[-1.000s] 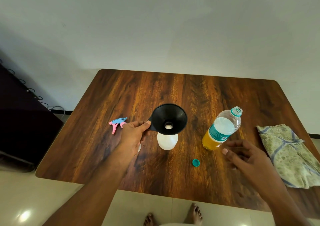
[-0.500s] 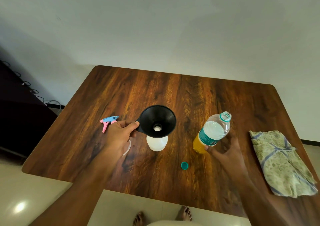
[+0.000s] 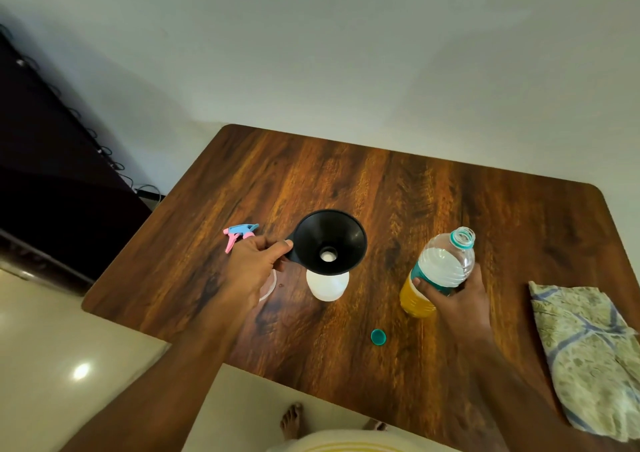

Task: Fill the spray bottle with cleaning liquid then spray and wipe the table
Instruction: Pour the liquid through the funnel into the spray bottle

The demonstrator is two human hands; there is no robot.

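Left hand (image 3: pixel 251 264): pinches black funnel (image 3: pixel 329 242) seated in white spray bottle (image 3: pixel 327 283).
Right hand (image 3: pixel 453 296): grips uncapped liquid bottle (image 3: pixel 438 271), three o'clock of funnel.

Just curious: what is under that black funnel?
The white spray bottle stands under the funnel, which the left hand holds by its tab. The bottle's neck is covered, and its contents cannot be seen.

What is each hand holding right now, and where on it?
Left hand pinches the black funnel by its rim tab; right hand grips the open liquid bottle around its middle.
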